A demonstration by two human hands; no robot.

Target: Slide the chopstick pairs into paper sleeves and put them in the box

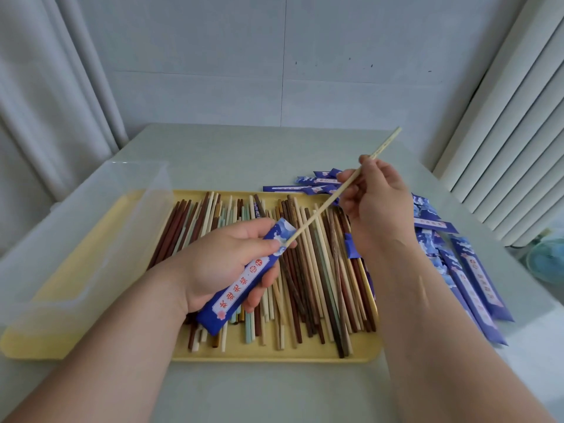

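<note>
My left hand (pixel 222 264) grips a blue paper sleeve (pixel 244 277) with a white strip and red characters, held slantwise above the tray. My right hand (pixel 377 199) pinches pale wooden chopsticks (pixel 332 198); whether one or a pair I cannot tell. Their lower tip sits at the sleeve's open upper end, and their far end points up to the right. Under both hands a yellow tray (pixel 274 352) holds several loose chopsticks (pixel 317 279) in brown, cream and pale green. A clear plastic box (pixel 88 239) stands at the left, over the tray's left part.
Several blue sleeves (pixel 476 279) lie piled on the table to the right of the tray, more of these sleeves (pixel 308 184) behind it. White curtains hang at the left and right. A light blue fan (pixel 546 257) stands beyond the table's right edge.
</note>
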